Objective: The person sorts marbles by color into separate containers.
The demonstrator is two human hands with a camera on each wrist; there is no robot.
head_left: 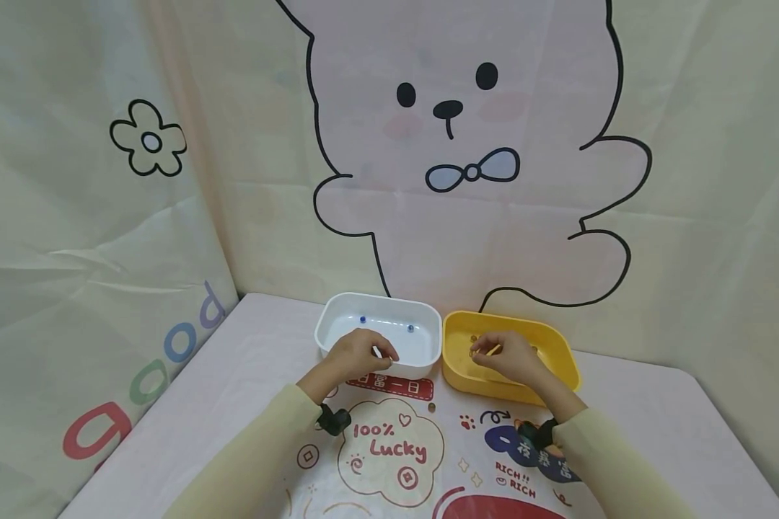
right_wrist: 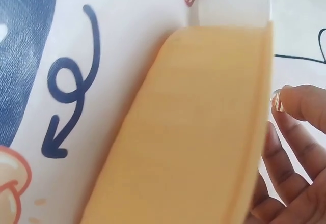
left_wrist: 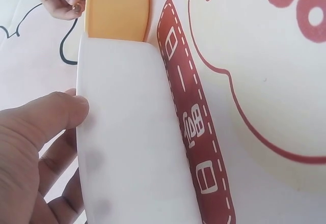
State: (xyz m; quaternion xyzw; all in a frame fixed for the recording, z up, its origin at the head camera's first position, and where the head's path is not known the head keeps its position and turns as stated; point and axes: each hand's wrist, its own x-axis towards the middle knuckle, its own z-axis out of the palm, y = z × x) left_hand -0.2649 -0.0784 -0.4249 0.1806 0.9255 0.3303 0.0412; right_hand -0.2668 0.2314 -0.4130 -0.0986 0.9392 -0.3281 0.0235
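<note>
My left hand (head_left: 362, 351) is over the front rim of a white plastic bin (head_left: 327, 317), thumb and forefinger close together. In the left wrist view the bin's wall hides its fingertips, so I cannot tell whether they hold anything. Inside the bin lie a blue marble (head_left: 363, 319) and another blue marble (head_left: 411, 329). Over the yellow bin (head_left: 493, 389), my right hand (head_left: 509, 355) pinches a small clear marble (right_wrist: 277, 102) with brownish streaks between thumb and forefinger. Several amber marbles, one an amber marble (head_left: 474, 338), sit on the yellow bin's floor.
Both bins stand side by side at the back of the table, against a cloth backdrop (head_left: 454, 238) with a printed bear. A loose marble (head_left: 431, 407) lies on the printed tablecloth (head_left: 389, 461) before them. Each wrist wears a black camera strap (head_left: 333, 420).
</note>
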